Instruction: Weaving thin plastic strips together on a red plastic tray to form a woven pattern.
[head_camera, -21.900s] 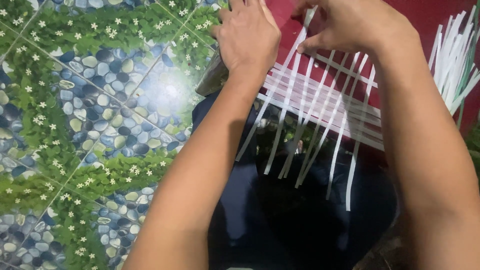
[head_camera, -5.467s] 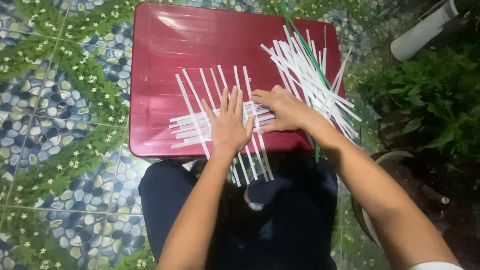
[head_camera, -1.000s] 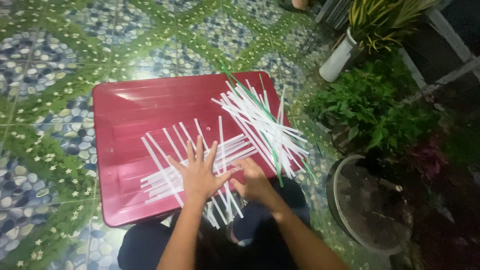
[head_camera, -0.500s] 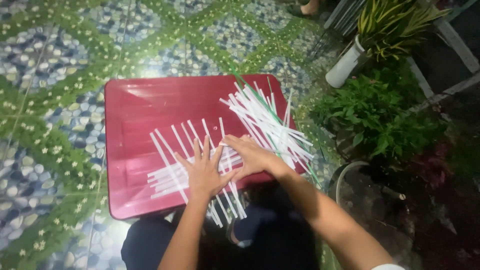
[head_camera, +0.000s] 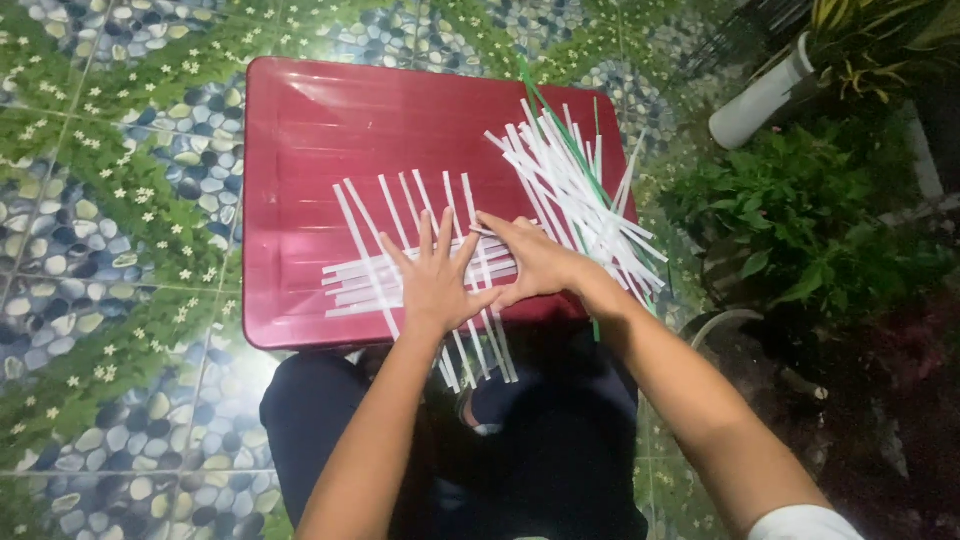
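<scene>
The left hand (head_camera: 437, 275) lies flat, fingers spread, pressing down on a woven lattice of white strips (head_camera: 420, 262) near the front edge of a red plastic lid (head_camera: 300, 140); the right hand (head_camera: 535, 262) rests open beside it, fingertips on the same strips, gripping nothing; a loose pile of white strips (head_camera: 575, 185) with one green strip (head_camera: 560, 130) lies toward the lid's right edge; patterned floor tiles (head_camera: 100, 200) surround it; potted plants (head_camera: 800, 210) stand right.

A home patio or garden yard: pebble-and-leaf patterned floor tiles (head_camera: 110, 200) surround the red plastic lid (head_camera: 330, 130); leafy green plants (head_camera: 800, 220) and a white pipe (head_camera: 757, 100) stand beside it.
</scene>
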